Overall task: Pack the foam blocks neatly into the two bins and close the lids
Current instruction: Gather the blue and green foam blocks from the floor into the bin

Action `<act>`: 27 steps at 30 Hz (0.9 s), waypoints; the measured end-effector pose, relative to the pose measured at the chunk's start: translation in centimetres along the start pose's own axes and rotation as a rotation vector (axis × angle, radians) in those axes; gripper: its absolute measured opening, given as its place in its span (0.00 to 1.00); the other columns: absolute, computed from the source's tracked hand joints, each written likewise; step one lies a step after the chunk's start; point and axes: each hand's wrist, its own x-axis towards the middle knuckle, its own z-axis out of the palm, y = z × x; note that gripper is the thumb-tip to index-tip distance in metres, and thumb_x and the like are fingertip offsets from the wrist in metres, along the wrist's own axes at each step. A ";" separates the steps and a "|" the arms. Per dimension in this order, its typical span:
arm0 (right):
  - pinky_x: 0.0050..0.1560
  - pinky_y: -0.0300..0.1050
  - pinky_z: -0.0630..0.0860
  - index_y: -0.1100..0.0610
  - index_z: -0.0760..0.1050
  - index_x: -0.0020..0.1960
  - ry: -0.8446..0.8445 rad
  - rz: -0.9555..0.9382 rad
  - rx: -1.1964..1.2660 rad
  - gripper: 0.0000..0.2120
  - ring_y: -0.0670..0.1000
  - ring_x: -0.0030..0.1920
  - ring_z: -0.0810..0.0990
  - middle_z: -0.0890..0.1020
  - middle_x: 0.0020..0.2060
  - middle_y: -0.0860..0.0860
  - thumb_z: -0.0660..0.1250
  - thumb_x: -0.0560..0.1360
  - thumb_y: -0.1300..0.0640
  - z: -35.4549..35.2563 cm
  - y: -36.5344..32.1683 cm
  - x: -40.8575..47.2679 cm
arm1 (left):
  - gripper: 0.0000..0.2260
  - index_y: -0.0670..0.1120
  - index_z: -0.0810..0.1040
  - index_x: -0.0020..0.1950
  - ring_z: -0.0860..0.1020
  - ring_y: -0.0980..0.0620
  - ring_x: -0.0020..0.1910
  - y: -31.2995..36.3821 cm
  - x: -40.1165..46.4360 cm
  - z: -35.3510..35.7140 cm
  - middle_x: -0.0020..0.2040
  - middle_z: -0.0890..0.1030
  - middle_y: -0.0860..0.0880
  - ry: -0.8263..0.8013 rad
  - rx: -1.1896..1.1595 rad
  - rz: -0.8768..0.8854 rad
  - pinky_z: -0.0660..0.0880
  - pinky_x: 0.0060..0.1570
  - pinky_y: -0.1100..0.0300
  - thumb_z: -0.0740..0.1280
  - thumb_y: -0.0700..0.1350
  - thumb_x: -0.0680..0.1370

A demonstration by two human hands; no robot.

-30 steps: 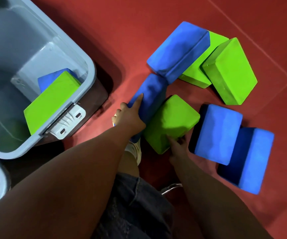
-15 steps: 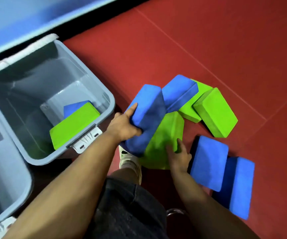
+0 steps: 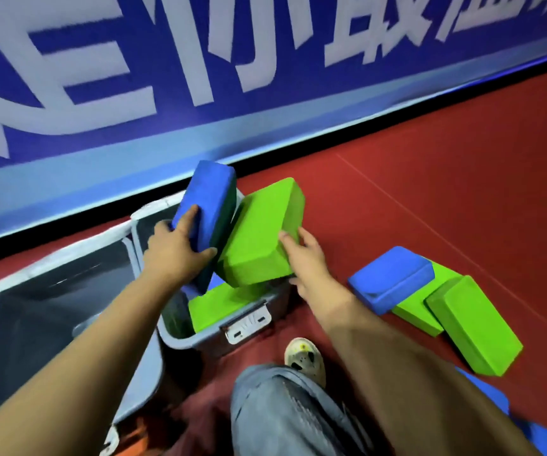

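Note:
My left hand (image 3: 175, 248) grips a blue foam block (image 3: 206, 209), held upright over the right grey bin (image 3: 196, 340). My right hand (image 3: 305, 255) holds a green foam block (image 3: 259, 235), tilted against the blue one above the same bin. Inside that bin lies another green block (image 3: 219, 304). The left grey bin (image 3: 55, 268) stands open beside it. On the red floor to the right lie a blue block (image 3: 390, 278) resting on a green block (image 3: 420, 314), and another green block (image 3: 472, 324). More blue foam (image 3: 482, 393) shows behind my right arm.
A blue banner wall with white lettering (image 3: 199, 77) runs along the back, close behind the bins. A white latch (image 3: 249, 324) sits on the right bin's front. My knee (image 3: 282, 409) and shoe (image 3: 305, 357) are just below the bins.
Both hands have lifted their blocks off the floor and carried them left, over the right bin. The view has tilted up, showing the banner wall.

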 end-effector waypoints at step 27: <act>0.45 0.47 0.74 0.53 0.69 0.62 0.272 0.405 -0.143 0.20 0.56 0.53 0.76 0.77 0.56 0.54 0.67 0.75 0.46 -32.6 3.9 -10.2 | 0.37 0.48 0.53 0.78 0.56 0.45 0.76 24.4 -9.0 3.8 0.75 0.57 0.38 -0.574 0.241 0.588 0.55 0.69 0.64 0.70 0.49 0.76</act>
